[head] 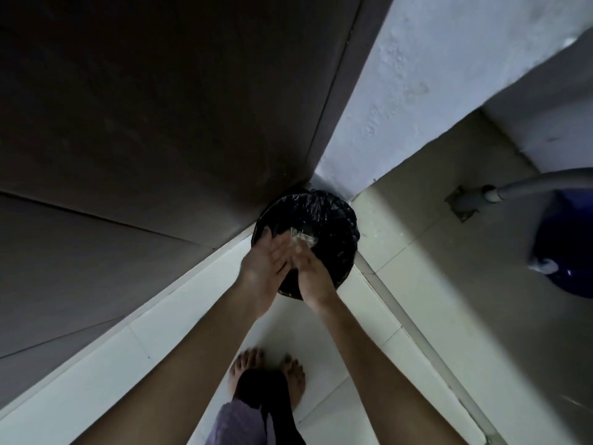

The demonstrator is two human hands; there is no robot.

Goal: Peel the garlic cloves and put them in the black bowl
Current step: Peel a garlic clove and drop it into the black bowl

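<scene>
We stood on a white tile floor [324,335] with our 2 bare feet [247,370] close together. A round bin [349,217] with a shiny black bag in it sat tucked in the corner. A big dark door [160,107] shut in its left side. A bumpy white wall [417,75] stood just behind it. So the bin was boxed in on 2 sides, and the only open way to it was from our side, over the tiles.

To the right of the bin, a thin raised edge [414,335] ran across the floor, and past it the floor was greyer. Well off on that side were a blue bucket [564,252] and a grey hose [529,184].

We held both arms out over the near rim of the bin. The left grip [268,261] was open, palm up, fingers straight, and it held nothing. The right grip [309,274] touched it, with its back to us. Its fingers were blurry, so we could not tell how far they were curled or whether they held anything.

Just past our fingertips were the garlic skins [303,240], inside the rim of the bin. They looked pale, thin and papery, like little dry flakes, bright against the black bag. We could not tell if they lay on the bag or hung in the air.
</scene>
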